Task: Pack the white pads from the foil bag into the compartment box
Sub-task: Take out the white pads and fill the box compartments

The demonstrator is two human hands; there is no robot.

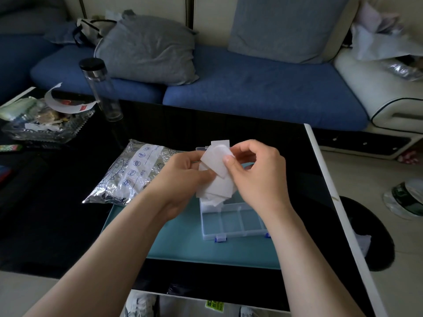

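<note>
Head view: we are holding a stack of white pads (217,181) over the clear compartment box (233,223), left hand (183,177) gripping the stack, right hand (256,170) pinching the top pad. The foil bag (132,170) is lying just left on the dark surface (206,124).

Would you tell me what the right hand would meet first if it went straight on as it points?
Probably the left hand: the right hand points leftward, pinching the white pads held between them. Depth is unclear.
</note>
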